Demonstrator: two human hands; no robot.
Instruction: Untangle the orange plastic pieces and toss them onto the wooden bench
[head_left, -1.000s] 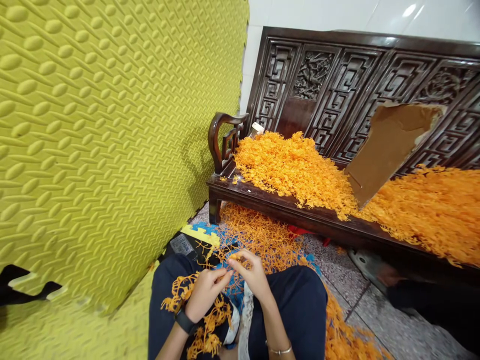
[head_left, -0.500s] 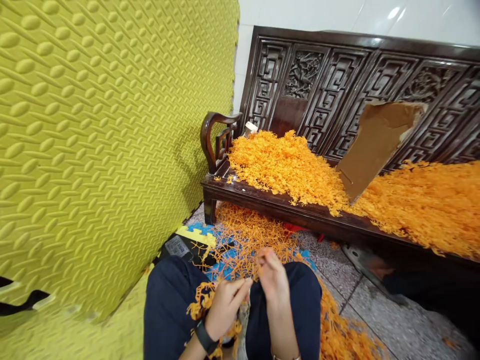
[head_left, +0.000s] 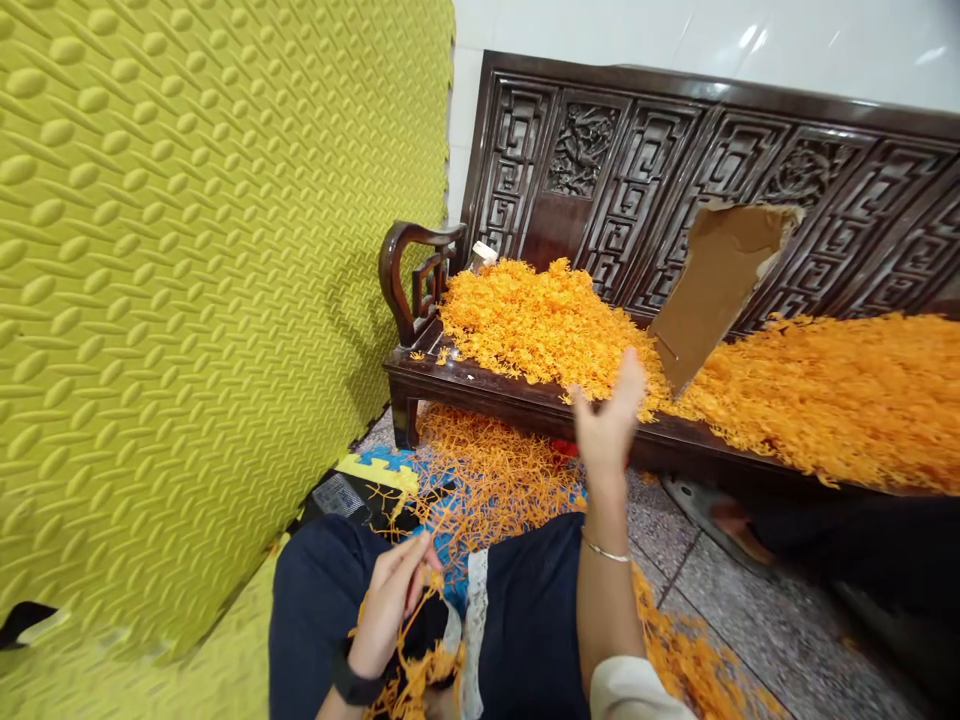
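My left hand (head_left: 394, 590), with a dark band on its wrist, is above my left thigh. Its fingertips are pinched on an orange stringy piece (head_left: 433, 580), from which more orange strands (head_left: 420, 680) hang between my legs. My right hand (head_left: 609, 425) is stretched forward, a little blurred, thumb and fingers apart and nothing in it. It is in front of the near edge of a heap of small orange branching pieces (head_left: 540, 320) on the dark wooden bench (head_left: 487, 393). Whether its fingertips touch the heap I cannot tell.
Cardboard (head_left: 705, 290) leans on the carved backrest, between the heap and a larger orange pile (head_left: 847, 390). Loose orange strands (head_left: 502, 480) cover the floor below the bench. A yellow foam mat (head_left: 225, 250) stands at left. Another person's foot (head_left: 720, 515) is at right.
My right hand has gone from beside my left hand up and forward to the bench heap, its fingers spreading. My left hand has shifted slightly left. The view has turned a little right.
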